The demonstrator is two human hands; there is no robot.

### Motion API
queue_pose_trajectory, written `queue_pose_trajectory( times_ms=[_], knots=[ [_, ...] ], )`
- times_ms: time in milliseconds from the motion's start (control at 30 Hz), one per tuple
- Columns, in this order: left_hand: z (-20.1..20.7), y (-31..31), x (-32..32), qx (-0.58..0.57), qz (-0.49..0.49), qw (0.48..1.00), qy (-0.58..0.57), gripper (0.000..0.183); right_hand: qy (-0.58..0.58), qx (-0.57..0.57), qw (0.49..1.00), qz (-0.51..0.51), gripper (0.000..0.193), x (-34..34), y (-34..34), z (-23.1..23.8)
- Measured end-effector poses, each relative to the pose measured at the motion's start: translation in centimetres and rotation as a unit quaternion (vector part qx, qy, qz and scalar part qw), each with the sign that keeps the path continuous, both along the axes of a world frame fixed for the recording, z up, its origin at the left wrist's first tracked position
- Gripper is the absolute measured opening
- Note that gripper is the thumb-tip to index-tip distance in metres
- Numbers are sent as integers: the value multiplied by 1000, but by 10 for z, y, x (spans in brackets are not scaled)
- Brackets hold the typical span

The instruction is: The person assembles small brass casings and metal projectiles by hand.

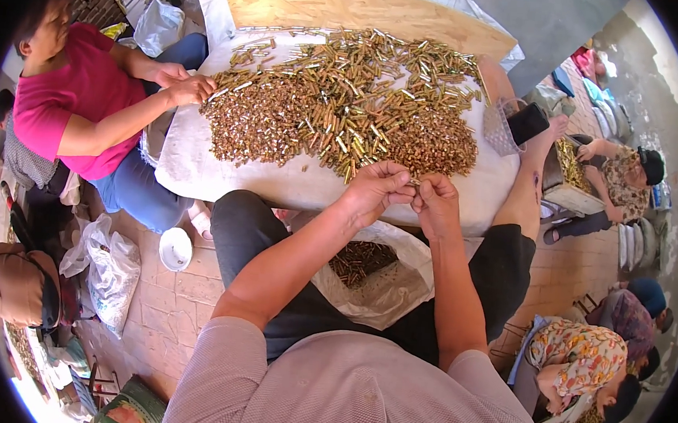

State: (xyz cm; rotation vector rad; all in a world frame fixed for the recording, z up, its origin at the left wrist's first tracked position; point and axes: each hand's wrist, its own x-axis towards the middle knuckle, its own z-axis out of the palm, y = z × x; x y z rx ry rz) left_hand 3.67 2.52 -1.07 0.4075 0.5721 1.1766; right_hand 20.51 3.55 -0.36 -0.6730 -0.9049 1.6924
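My left hand and my right hand meet at the table's near edge. Both are closed in a pinch, fingertips almost together, on a small brass-coloured metal piece mostly hidden by the fingers. Just beyond them lies a big heap of longer brass-coloured metal rods, bolt-like in shape. Two piles of short metal pieces flank it, a left pile and a right pile. Below my hands, between my knees, a white sack hangs open with dark metal rods inside.
A wooden board borders the far side of the cloth-covered table. At the left a person in a pink shirt handles pieces. A basket with a phone sits right. A white bucket stands on the floor.
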Motion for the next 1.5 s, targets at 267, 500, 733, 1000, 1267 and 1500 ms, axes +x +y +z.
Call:
queue_pose_trajectory(
  times_ms=[267,500,733,1000,1267,1500],
  knots=[
    [10,1,1,49,10,998,26,8,-28,16,999,-22,3,-1,0,3],
    [34,-2,-3,43,15,994,101,9,55,-76,996,9,5,0,1,-2],
    [33,10,-37,109,4,916,385,21,-107,-8,994,32,8,1,1,6],
    [24,18,-86,244,74,636,728,17,-396,108,896,168,8,1,2,4],
    [14,8,-55,338,30,473,813,13,-593,361,715,-78,14,-12,12,-30],
    [13,11,-50,325,18,421,847,13,-596,355,714,-97,9,-20,10,-28]
  ],
)
